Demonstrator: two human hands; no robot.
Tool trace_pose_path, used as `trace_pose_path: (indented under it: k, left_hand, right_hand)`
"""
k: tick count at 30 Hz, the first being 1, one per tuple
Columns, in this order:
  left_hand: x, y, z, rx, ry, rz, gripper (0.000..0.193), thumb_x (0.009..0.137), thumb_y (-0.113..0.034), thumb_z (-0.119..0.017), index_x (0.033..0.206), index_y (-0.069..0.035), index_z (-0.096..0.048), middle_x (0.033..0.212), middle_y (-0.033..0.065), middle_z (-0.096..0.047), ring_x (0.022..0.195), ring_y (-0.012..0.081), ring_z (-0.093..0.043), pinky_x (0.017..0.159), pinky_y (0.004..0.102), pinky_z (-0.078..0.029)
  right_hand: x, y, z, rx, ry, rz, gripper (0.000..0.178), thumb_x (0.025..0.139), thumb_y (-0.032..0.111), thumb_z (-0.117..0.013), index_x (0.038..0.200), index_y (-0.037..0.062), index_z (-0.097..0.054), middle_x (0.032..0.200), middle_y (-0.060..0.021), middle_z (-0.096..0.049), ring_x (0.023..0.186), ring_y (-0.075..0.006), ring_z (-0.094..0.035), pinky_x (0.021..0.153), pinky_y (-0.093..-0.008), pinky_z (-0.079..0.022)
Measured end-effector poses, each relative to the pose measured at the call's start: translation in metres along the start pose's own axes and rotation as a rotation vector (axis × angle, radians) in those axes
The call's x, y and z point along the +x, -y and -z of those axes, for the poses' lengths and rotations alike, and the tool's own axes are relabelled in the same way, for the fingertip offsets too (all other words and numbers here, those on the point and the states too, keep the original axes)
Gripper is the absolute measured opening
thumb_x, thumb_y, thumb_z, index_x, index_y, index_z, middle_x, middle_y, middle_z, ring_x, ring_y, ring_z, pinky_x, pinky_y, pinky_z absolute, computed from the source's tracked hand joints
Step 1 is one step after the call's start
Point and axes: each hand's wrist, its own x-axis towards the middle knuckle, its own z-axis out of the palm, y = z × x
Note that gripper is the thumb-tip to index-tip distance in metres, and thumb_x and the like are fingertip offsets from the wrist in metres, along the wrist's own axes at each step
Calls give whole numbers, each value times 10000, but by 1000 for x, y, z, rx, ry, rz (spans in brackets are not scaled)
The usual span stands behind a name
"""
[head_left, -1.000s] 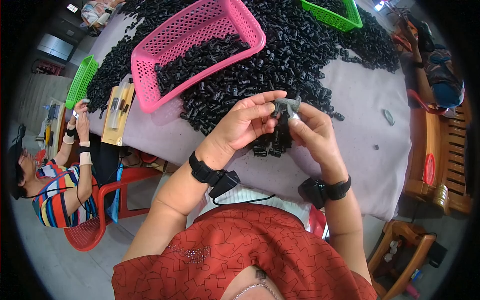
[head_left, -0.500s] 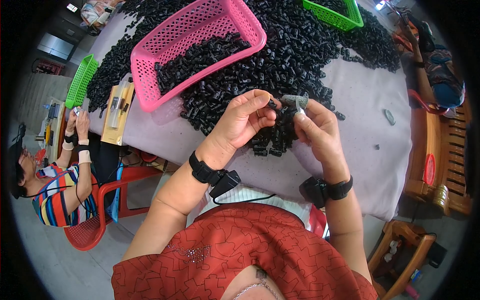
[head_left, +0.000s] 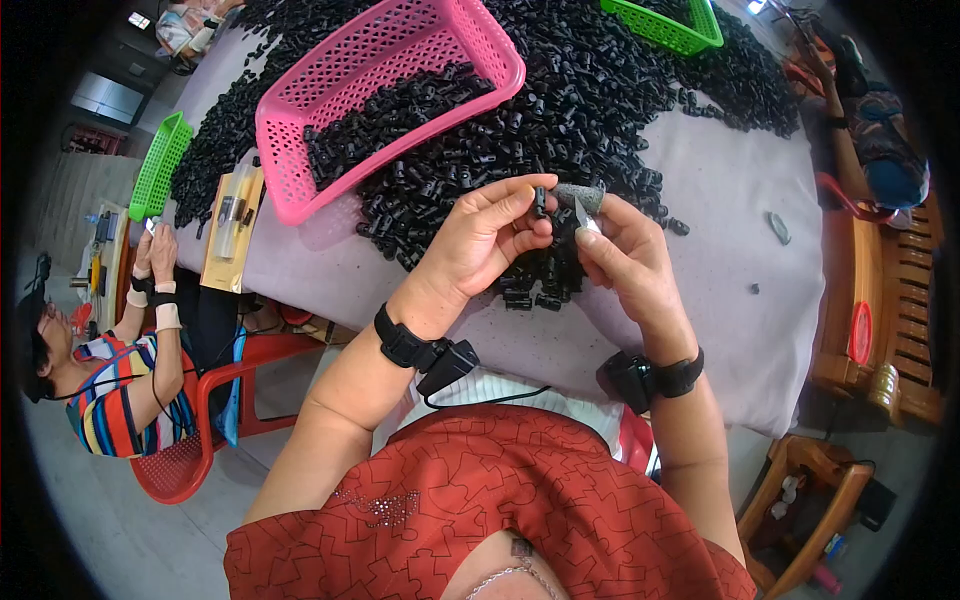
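My left hand (head_left: 485, 235) pinches a small black plastic part (head_left: 540, 203) between thumb and fingers, holding it upright above the pile. My right hand (head_left: 632, 250) is closed on a small pointed blade (head_left: 584, 214), its tip up, a little to the right of that part. A grey speckled finger sleeve (head_left: 580, 197) covers the right index finger. Below and behind both hands spreads a heap of similar black parts (head_left: 600, 130). The pink perforated basket (head_left: 390, 168), partly filled with such parts, stands tilted on the heap at the upper left.
Green baskets stand at the far right (head_left: 680, 38) and left (head_left: 160, 165). A yellow board (head_left: 222, 268) with a clear tube lies at the table's left edge. A grey scrap (head_left: 778, 229) rests on the cloth. A co-worker in stripes (head_left: 130, 395) sits left; another person (head_left: 880, 140) is right.
The black part in my left hand has turned more upright and shows more clearly. My right hand has shifted slightly left, and the blade has tilted, its tip now toward the part.
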Motion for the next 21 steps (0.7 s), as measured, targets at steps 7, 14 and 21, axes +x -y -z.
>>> trace_pose_path:
  k: [7,14,21]
  left_hand:
    - [0,2,5,-3,78,19,340,943,-109,-603,1265,-13,-554,967,60,-662,761,101,-648,695,236,-573]
    - [0,4,3,20,107,57,356,933,-110,-620,1271,-22,-551,989,54,-671,723,86,-639,673,210,-565]
    - [1,3,5,8,132,77,365,925,-109,-630,1271,-17,-558,989,57,-672,709,86,-642,656,201,-565]
  right_hand:
    - [-2,-1,-2,1,52,8,374,904,110,-641,1247,-4,-545,791,51,-538,632,-12,-457,526,-169,-363]
    - [-4,-2,-3,-86,90,9,490,888,117,-661,1336,-5,-503,774,58,-498,666,-20,-446,562,-185,-374]
    - [-4,1,-4,-117,94,16,473,883,101,-656,1322,-6,-518,788,53,-517,674,-20,-454,572,-181,-379]
